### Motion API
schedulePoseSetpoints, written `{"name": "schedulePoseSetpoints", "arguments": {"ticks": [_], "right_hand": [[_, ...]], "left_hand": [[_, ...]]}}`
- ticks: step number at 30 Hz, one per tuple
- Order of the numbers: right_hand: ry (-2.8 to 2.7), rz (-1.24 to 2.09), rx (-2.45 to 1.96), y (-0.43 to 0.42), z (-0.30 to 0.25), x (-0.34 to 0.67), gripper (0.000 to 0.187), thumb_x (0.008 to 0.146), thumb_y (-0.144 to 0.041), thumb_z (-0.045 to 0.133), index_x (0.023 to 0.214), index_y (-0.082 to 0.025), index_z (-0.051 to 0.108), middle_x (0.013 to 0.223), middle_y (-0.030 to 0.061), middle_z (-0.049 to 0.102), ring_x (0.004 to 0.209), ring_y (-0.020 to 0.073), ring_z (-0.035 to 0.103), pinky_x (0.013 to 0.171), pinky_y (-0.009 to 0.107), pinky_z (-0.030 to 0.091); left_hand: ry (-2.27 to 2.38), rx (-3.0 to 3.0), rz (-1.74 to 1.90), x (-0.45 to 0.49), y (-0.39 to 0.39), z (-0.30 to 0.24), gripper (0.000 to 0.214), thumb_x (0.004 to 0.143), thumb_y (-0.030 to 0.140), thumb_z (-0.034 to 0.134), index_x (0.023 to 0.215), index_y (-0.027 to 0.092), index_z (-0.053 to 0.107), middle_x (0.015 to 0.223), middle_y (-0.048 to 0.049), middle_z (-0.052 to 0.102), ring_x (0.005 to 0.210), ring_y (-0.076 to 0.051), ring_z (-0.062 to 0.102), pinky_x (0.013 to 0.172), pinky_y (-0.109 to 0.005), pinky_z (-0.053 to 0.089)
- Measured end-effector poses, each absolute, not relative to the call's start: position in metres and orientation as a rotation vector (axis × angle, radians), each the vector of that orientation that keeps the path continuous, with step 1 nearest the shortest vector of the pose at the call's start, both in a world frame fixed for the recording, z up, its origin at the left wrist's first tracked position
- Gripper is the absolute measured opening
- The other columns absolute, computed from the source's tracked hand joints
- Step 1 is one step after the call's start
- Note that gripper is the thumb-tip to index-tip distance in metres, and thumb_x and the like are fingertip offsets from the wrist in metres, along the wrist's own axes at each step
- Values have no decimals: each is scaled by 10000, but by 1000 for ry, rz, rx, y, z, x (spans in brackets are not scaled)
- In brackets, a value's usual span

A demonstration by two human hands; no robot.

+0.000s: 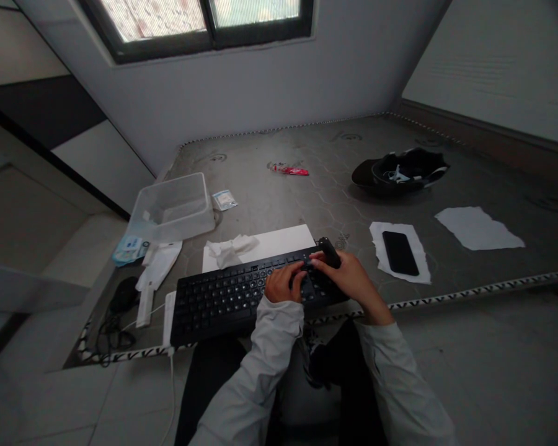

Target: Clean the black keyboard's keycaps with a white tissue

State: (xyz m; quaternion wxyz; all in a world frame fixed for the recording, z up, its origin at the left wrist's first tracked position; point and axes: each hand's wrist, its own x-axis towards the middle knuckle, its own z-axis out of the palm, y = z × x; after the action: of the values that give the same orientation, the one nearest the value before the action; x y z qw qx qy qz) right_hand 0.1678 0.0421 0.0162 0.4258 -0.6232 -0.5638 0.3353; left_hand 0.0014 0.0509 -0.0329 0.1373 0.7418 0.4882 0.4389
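Note:
A black keyboard (223, 297) lies across the near edge of a grey mattress (307, 198), partly on a white board (279, 241). My left hand (286, 284) rests on the keys right of the middle, fingers curled down onto them. My right hand (348, 275) sits over the keyboard's right end, its fingers wrapped round a small dark object (329, 251) that I cannot name. The two hands touch each other at the fingertips.
A crumpled tissue (230, 248) lies behind the keyboard. A clear plastic box (174, 207) stands at left, a black mouse (123, 292) with cable below it. A black phone (400, 253) lies on white paper, a dark helmet (400, 170) beyond, a red packet (291, 169) further back.

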Motion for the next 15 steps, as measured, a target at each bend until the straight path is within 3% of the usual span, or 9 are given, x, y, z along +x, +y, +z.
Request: {"name": "schedulePoseSetpoints", "arguments": {"ticks": [11, 15], "right_hand": [[-1454, 957, -1508, 44, 12, 162, 201, 763, -364, 698, 871, -198, 735, 867, 47, 742, 820, 205, 689, 786, 321, 499], [-1392, 799, -1632, 44, 17, 178, 190, 765, -370, 689, 843, -203, 734, 847, 44, 741, 800, 204, 684, 762, 313, 487]], "left_hand": [[1354, 2132, 1295, 2, 49, -29, 190, 878, 261, 620, 1046, 260, 709, 895, 10, 749, 746, -138, 666, 732, -258, 474], [1376, 2066, 1264, 3, 47, -25, 206, 867, 245, 628, 1064, 239, 689, 831, 18, 737, 675, -123, 649, 711, -248, 483]]}}
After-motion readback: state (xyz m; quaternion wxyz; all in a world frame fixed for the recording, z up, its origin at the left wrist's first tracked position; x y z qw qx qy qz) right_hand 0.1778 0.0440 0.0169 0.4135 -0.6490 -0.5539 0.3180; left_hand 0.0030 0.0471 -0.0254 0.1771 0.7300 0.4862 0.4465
